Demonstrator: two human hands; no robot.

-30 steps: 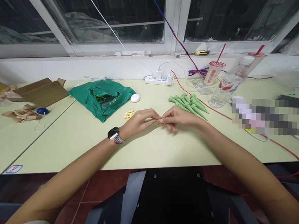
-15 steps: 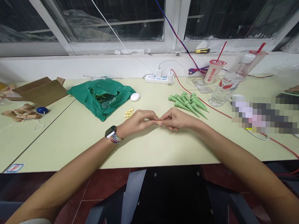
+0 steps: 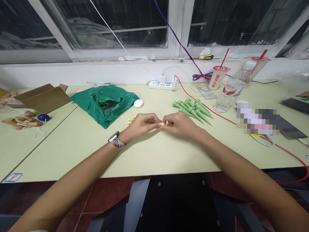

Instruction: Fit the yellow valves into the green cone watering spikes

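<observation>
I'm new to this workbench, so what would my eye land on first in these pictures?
The left hand and right hand meet mid-frame above the pale table, their fingertips closed on a small yellow piece. Just beyond the right hand lies a cluster of green plastic spikes. Farther left, past the left hand, sits a crumpled green plastic bag.

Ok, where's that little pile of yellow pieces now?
In the head view, the pile of yellow pieces lies just beyond the left hand, to the right of the green plastic bag.
</observation>
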